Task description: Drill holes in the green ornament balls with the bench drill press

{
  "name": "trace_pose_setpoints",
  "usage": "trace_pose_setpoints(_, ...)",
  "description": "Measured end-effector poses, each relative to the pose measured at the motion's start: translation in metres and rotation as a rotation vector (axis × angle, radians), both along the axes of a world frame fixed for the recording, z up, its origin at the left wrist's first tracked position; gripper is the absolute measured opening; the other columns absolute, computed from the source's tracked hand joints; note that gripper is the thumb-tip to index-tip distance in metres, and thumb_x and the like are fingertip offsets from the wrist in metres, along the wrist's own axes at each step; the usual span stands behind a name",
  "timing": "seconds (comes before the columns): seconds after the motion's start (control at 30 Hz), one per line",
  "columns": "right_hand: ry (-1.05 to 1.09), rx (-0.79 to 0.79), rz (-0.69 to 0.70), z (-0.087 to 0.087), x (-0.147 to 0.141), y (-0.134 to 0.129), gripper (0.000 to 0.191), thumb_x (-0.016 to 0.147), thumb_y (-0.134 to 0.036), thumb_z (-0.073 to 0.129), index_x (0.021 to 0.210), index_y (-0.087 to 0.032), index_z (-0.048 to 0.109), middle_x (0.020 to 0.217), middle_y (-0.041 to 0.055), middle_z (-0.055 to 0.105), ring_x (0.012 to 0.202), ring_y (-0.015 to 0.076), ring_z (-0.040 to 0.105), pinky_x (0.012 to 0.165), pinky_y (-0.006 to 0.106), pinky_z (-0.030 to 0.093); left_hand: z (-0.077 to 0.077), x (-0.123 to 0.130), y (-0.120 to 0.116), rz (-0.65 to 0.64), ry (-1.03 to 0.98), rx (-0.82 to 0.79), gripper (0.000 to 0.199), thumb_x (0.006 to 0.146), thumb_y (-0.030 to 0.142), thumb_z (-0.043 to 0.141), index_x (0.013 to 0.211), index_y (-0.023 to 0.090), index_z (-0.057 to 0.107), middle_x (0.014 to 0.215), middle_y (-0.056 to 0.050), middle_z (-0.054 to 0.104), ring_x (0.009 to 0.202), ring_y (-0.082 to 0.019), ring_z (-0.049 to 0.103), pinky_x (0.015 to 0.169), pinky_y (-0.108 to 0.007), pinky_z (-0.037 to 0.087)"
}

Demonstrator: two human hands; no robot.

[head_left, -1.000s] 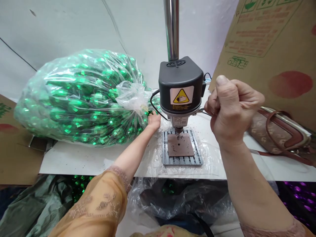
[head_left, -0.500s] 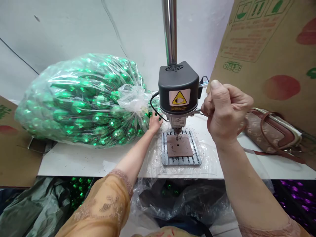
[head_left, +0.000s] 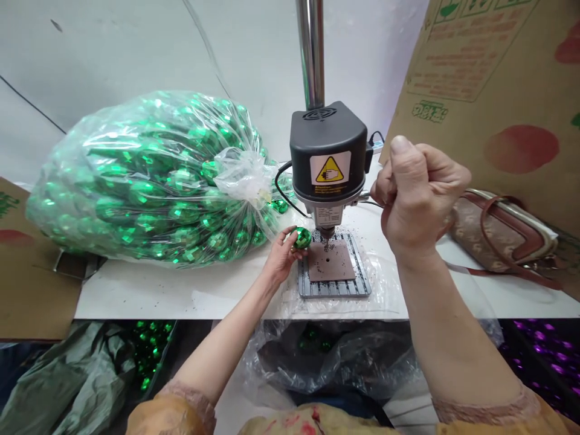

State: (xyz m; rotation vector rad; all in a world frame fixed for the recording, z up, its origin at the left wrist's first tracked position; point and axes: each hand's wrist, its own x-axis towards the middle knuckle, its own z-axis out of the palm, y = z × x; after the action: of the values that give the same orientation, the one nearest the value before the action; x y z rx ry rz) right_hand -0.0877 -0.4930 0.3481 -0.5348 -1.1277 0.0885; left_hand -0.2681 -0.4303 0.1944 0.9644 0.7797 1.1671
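A shiny green faceted ball is pinched in the fingers of my left hand, just left of the drill press base. My right hand is closed in a fist on the right of the black drill press, around the end of its feed lever; most of the lever is hidden by the fingers. Under the chuck a brown square pad with a small dark hole lies on the slotted metal base. Dark shavings are scattered on both.
A tied clear bag of green balls fills the table's left. A patterned handbag and a large carton stand at right. Another carton is at far left. Below the table edge are green balls and purple ones.
My left hand has come back from beside the bag's knot toward the drill base, now with a green ball in its fingers. My right hand stays closed at the lever.
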Motion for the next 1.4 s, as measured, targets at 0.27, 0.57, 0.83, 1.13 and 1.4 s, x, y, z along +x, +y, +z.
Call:
trace_pose_setpoints(0.27,-0.026,-0.029,-0.033,-0.002,0.003,0.004,0.051,0.092,-0.045,0.056,0.054,-0.020,0.033,0.047,-0.0036,0.032,0.044,0.0063,0.026,0.044,0.028,0.023,-0.018,0.010,-0.015,0.043,0.255,0.255,0.052,0.076,0.051,0.075,0.115,0.020,0.060,0.099,-0.005,0.070,0.090,-0.016,0.065,0.078,-0.026,0.049)
trace_pose_setpoints(0.57,-0.062,-0.075,-0.097,-0.003,0.003,0.004,0.053,0.092,-0.056,0.048,0.056,-0.020,0.032,0.050,-0.0029,0.031,0.046,0.0067,0.028,0.045,0.028,0.024,-0.031,0.024,-0.015,0.044,0.404,0.433,0.044,0.080,0.045,0.072,0.114,0.020,0.059,0.108,-0.007,0.066,0.102,-0.019,0.061,0.090,-0.030,0.046)
trace_pose_setpoints(0.83,-0.069,-0.061,-0.104,-0.003,0.002,0.004,0.053,0.093,-0.054,0.047,0.057,-0.020,0.029,0.050,-0.0031,0.029,0.046,0.0066,0.027,0.046,0.028,0.026,-0.036,0.033,-0.020,0.085,0.509,0.476,0.042,0.076,0.041,0.076,0.112,0.022,0.064,0.120,-0.010,0.062,0.116,-0.025,0.056,0.102,-0.040,0.042)
trace_pose_setpoints(1.13,-0.051,-0.057,-0.064,-0.003,0.002,0.000,0.052,0.093,-0.050,0.051,0.055,-0.021,0.029,0.049,-0.0036,0.028,0.046,0.0069,0.028,0.046,0.028,0.026,-0.037,0.036,-0.025,0.019,0.537,0.481,0.049,0.074,0.043,0.078,0.115,0.022,0.062,0.118,-0.009,0.062,0.114,-0.027,0.058,0.102,-0.040,0.042)
trace_pose_setpoints(1.4,0.048,0.078,-0.099,-0.021,-0.002,-0.001,0.054,0.089,-0.035,0.059,0.051,-0.019,0.024,0.045,-0.0053,0.023,0.040,0.0057,0.024,0.042,0.028,0.019,-0.038,0.036,-0.024,0.010,0.513,0.508,0.046,0.076,0.040,0.077,0.115,0.021,0.061,0.116,-0.008,0.061,0.111,-0.024,0.058,0.098,-0.036,0.043)
